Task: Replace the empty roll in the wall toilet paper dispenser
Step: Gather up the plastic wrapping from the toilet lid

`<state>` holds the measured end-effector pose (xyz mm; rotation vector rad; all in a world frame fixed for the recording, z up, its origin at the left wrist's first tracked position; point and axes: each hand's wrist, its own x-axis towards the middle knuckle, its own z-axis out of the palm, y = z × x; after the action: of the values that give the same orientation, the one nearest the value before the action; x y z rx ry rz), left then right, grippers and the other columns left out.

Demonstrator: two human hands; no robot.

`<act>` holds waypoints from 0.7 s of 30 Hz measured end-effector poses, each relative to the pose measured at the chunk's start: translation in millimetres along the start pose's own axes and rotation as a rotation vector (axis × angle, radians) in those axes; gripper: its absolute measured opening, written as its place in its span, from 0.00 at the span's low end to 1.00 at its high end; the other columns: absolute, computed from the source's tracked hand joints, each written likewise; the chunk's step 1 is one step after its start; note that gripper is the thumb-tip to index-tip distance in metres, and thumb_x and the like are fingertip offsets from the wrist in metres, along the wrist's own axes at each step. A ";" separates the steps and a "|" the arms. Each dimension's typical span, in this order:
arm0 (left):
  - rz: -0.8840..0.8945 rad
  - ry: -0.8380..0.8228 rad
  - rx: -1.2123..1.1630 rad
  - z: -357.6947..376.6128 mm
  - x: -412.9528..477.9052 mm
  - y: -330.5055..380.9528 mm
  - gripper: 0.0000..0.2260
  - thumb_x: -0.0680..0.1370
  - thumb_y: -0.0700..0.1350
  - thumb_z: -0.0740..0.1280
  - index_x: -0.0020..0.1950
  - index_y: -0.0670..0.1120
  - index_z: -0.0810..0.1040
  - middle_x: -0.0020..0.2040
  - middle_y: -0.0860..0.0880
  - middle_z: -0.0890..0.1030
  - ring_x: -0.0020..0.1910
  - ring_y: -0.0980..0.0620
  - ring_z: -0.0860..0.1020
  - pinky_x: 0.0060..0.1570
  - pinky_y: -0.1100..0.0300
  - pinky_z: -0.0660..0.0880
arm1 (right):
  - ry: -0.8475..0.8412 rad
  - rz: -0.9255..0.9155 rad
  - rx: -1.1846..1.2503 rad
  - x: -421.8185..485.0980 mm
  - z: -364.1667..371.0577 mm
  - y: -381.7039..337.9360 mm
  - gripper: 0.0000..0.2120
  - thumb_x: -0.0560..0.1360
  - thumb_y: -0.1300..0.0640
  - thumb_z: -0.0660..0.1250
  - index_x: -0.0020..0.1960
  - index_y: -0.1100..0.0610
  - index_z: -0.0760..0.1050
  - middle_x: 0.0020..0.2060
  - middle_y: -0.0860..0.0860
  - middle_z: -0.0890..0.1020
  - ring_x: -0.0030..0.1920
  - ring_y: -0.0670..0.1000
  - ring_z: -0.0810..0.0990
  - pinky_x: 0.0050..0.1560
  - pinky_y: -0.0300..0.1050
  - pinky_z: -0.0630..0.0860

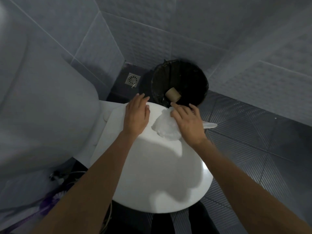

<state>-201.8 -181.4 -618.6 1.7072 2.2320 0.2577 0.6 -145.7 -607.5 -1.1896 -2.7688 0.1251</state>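
A brown cardboard empty roll [172,94] lies inside the black bin [201,81] beyond the toilet. On the closed white toilet lid [157,169] rests a crumpled clear plastic wrapper [164,126]. My right hand [187,120] lies on the wrapper's right side, fingers spread and pressing on it. My left hand [135,115] rests flat on the lid to the left of the wrapper, holding nothing. The wall dispenser and a fresh roll are out of view.
The white cistern [42,107] fills the left side. A metal floor drain [133,79] sits in the corner beside the bin. Grey tiled walls close in behind and to the right; dark ribbed floor tiles [253,141] lie to the right.
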 end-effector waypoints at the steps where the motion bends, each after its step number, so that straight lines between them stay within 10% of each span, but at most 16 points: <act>1: 0.015 -0.007 0.031 2.7 1.3 -2.0 0.18 0.82 0.45 0.55 0.72 0.45 0.69 0.73 0.45 0.69 0.75 0.47 0.63 0.73 0.52 0.59 | -0.058 -0.030 -0.007 -6.1 2.4 1.1 0.26 0.62 0.64 0.77 0.57 0.56 0.75 0.64 0.57 0.77 0.58 0.59 0.79 0.63 0.58 0.70; 13: 0.064 0.029 0.120 14.7 1.9 -9.3 0.22 0.81 0.48 0.47 0.70 0.45 0.71 0.70 0.45 0.73 0.73 0.46 0.66 0.73 0.49 0.59 | -0.238 0.064 0.230 -28.1 -2.0 3.9 0.41 0.72 0.28 0.51 0.71 0.57 0.67 0.75 0.57 0.62 0.74 0.59 0.61 0.73 0.64 0.56; 18: 0.072 0.037 0.114 15.2 1.8 -10.2 0.22 0.81 0.48 0.47 0.70 0.46 0.71 0.70 0.46 0.73 0.73 0.47 0.67 0.73 0.49 0.59 | -0.027 0.176 0.286 -23.6 13.5 -4.8 0.24 0.73 0.45 0.65 0.60 0.63 0.73 0.64 0.59 0.76 0.59 0.60 0.75 0.58 0.54 0.76; 21: 0.072 0.044 0.109 15.8 1.5 -10.3 0.22 0.81 0.48 0.48 0.70 0.46 0.72 0.70 0.46 0.74 0.73 0.47 0.67 0.73 0.49 0.59 | -0.017 0.243 0.357 -18.5 6.9 -7.0 0.32 0.63 0.59 0.73 0.65 0.59 0.68 0.62 0.58 0.75 0.55 0.59 0.76 0.48 0.54 0.80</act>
<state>-205.9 -183.6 -637.0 1.8576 2.2569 0.1955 7.1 -164.2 -615.0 -1.4142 -2.4596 0.6245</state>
